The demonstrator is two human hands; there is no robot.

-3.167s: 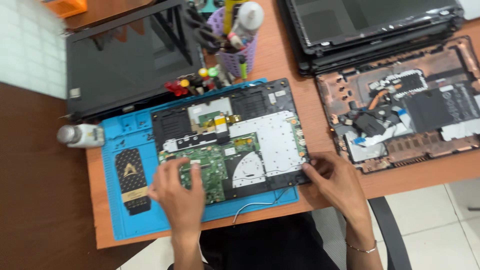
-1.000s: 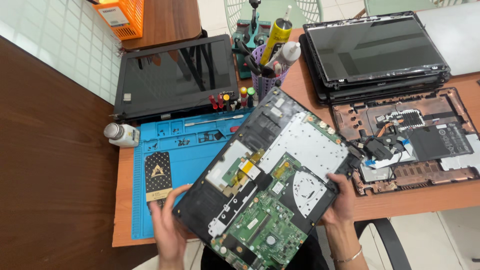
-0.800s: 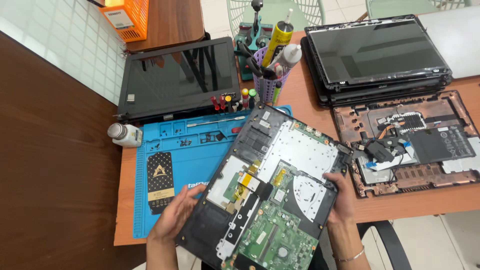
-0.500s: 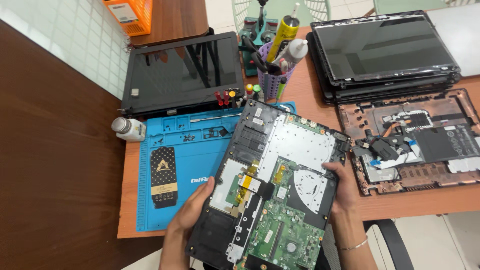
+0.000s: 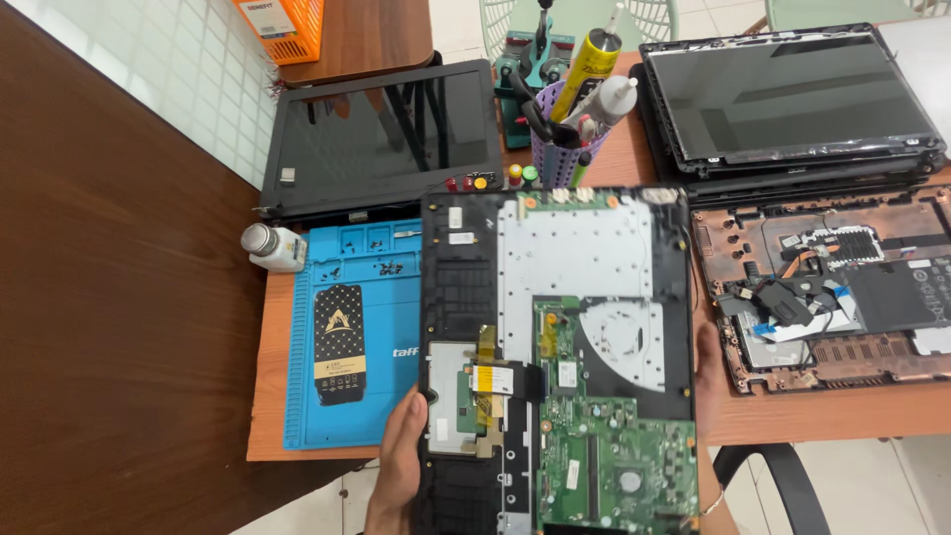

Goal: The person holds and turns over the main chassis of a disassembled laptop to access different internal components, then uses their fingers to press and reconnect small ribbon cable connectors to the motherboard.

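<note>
**Opened laptop base held lengthwise over a repair table**

An opened laptop base [image 5: 555, 357], its circuit boards facing up, is held in both hands above the near edge of a wooden table [image 5: 812, 421]. It is turned with a short end toward the viewer, so the green motherboard [image 5: 614, 471] lies nearest and the silver metal shield [image 5: 575, 248] farthest, toward 12 o'clock. Holding it by the two long edges appears to keep the fingers off the exposed boards.

The left hand [image 5: 396, 476] is clasped around the left long edge at about 7 o'clock, thumb pressed on the black frame beside a small flat cable. The right hand [image 5: 705, 362] is seen only as fingers curled around the right long edge at 3 o'clock; its grip is mostly hidden behind the base.

Under and to the left, at 9 o'clock, a blue repair mat [image 5: 347, 337] is spread on the table, with a black patterned case [image 5: 339, 344] lying on it and a small white bottle [image 5: 272, 246] just beyond its far corner. At 12 o'clock a purple tool holder [image 5: 563, 149] stands upright. A second dismantled laptop chassis [image 5: 822, 287] lies at 2 o'clock, well apart.
</note>
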